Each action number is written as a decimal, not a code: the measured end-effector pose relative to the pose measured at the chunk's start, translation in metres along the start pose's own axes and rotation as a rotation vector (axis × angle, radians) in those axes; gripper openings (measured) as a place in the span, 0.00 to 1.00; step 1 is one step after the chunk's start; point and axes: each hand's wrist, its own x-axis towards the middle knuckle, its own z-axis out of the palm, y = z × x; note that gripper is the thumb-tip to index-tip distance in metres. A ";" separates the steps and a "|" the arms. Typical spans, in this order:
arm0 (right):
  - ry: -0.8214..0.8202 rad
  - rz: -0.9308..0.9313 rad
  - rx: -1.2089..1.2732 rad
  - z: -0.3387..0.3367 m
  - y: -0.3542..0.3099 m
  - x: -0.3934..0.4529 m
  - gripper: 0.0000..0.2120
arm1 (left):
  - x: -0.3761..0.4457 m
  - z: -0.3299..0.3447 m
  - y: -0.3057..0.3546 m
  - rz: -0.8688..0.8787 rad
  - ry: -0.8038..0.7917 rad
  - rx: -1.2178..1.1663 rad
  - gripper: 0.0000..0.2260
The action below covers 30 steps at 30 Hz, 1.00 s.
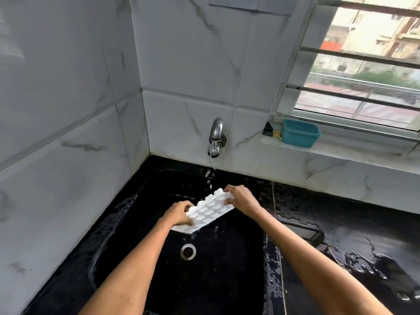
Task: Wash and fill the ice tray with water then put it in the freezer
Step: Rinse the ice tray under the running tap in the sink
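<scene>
A white ice tray [208, 212] is held over the black sink [238, 280], turned so the rounded bottoms of its cups face up. My left hand [178, 213] grips its near left end, fingers curled over the edge. My right hand [242, 200] grips the far right end. A wall tap [216, 137] runs above, and its thin stream of water falls onto the tray's far end. The tray tilts down toward the left.
The sink drain [188, 251] lies below the tray. A wet black counter [352, 246] stretches to the right. A teal plastic tub [300, 133] stands on the window ledge. Tiled walls close the left and back sides.
</scene>
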 end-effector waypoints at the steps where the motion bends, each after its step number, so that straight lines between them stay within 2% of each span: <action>1: -0.048 -0.055 -0.070 0.005 -0.011 0.003 0.17 | -0.003 0.003 0.005 0.034 -0.011 -0.016 0.24; 4: -0.065 -0.186 -0.194 0.017 -0.043 0.009 0.14 | -0.013 0.011 0.007 0.058 -0.026 -0.073 0.16; 10: 0.016 -0.299 -0.118 0.027 -0.073 0.016 0.20 | -0.020 0.007 -0.039 -0.083 0.130 -0.296 0.13; 11: 0.020 -0.267 -0.065 0.028 -0.075 0.018 0.18 | -0.021 0.009 -0.042 -0.111 0.168 -0.404 0.13; 13: 0.063 -0.134 0.099 0.028 -0.075 0.026 0.13 | -0.024 0.012 -0.041 -0.218 0.253 -0.791 0.17; 16: 0.076 0.230 0.597 0.019 -0.067 0.041 0.10 | -0.025 0.014 -0.021 -0.313 0.331 -1.379 0.21; 18: -0.010 0.404 0.964 0.010 -0.066 0.046 0.12 | -0.021 0.014 -0.005 -0.289 0.367 -1.604 0.21; 20: -0.036 0.423 1.050 0.000 -0.065 0.046 0.14 | -0.018 0.013 0.011 -0.273 0.381 -1.706 0.20; 22: -0.026 0.410 1.066 -0.006 -0.064 0.046 0.15 | -0.016 0.015 0.025 -0.256 0.374 -1.715 0.20; 26: -0.001 0.393 0.867 -0.003 -0.053 0.040 0.16 | -0.012 0.018 0.046 -0.298 0.419 -1.707 0.19; 28: -0.027 0.332 0.691 0.004 -0.047 0.033 0.14 | -0.011 0.016 0.052 -0.338 0.449 -1.723 0.21; 30: -0.057 0.214 0.361 0.012 -0.044 0.025 0.17 | -0.008 0.008 0.054 -0.361 0.483 -1.742 0.22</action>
